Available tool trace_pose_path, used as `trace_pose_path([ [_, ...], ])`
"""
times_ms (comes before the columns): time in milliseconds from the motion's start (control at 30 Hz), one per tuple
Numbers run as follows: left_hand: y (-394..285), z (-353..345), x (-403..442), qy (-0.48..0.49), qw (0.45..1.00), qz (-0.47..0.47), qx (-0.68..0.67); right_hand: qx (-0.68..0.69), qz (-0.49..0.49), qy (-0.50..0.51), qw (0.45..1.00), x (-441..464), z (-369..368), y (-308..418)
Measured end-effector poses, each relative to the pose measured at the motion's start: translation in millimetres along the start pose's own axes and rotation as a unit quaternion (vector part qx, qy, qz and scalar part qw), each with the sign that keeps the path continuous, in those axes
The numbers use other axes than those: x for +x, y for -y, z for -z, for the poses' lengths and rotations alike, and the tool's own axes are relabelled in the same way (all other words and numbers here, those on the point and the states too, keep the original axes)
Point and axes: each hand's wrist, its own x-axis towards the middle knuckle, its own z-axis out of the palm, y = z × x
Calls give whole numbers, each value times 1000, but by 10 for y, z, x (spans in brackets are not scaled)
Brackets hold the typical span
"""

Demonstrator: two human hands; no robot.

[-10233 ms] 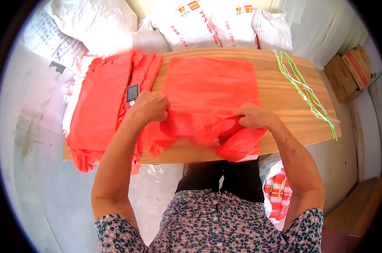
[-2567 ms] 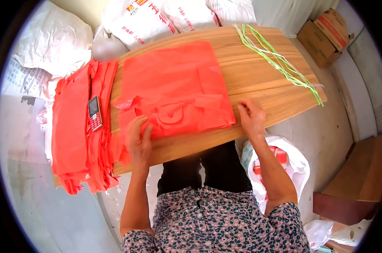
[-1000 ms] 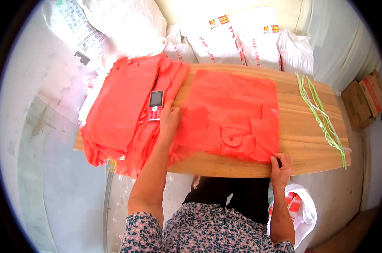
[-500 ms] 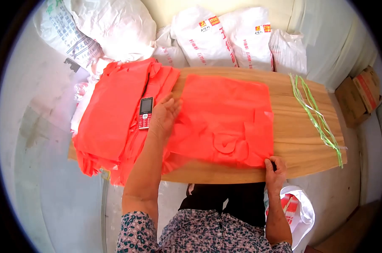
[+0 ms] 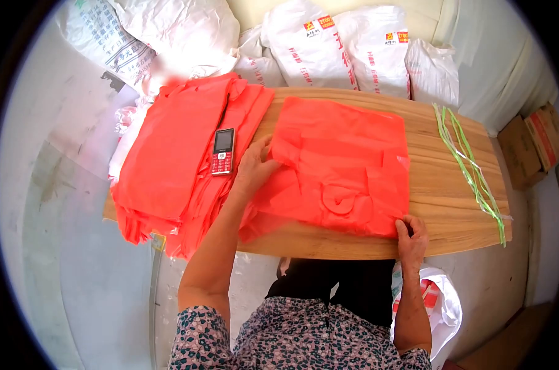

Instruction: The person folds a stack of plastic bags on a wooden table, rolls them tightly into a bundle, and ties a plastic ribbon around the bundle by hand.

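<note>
A thin red plastic bag (image 5: 347,154) lies spread on the wooden table, with creases and a round loop-like fold near its lower edge. My right hand (image 5: 411,239) pinches its near right corner between thumb and fingers. At the bag's left edge is my left hand (image 5: 255,166), its thumb apart from its fingers and touching the plastic. Just left of that hand, a red and black keypad phone (image 5: 223,152) rests on a thick stack of similar red bags (image 5: 162,148). A dark cord runs up from the phone.
Green and clear plastic strips (image 5: 471,176) lie along the right of the wooden table (image 5: 434,185). White printed sacks (image 5: 310,46) line the wall behind. Cardboard boxes (image 5: 526,148) stand at right, and an open white sack (image 5: 446,302) sits below the table's front edge.
My left hand has turned its palm from facing up toward the bag's left edge, and the plastic there has shifted. My right hand keeps the corner. The view has moved slightly.
</note>
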Motion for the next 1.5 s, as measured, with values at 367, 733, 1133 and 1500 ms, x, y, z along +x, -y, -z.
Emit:
trace_pose_path([
  [367,-605,172,23,-58,976,191,-91,15,-4,-7,1000,-10,-9,35],
  [733,-254,298,-425,111,977,-118,136,-4,31,-40,999,-35,-54,-26],
  [1133,64,-18,-39,-40,987,-77,132,-28,25,-42,998,-40,-61,18],
  [1500,-220,149,-508,-93,988,6,125,-38,33,-33,998,-62,-63,-24],
])
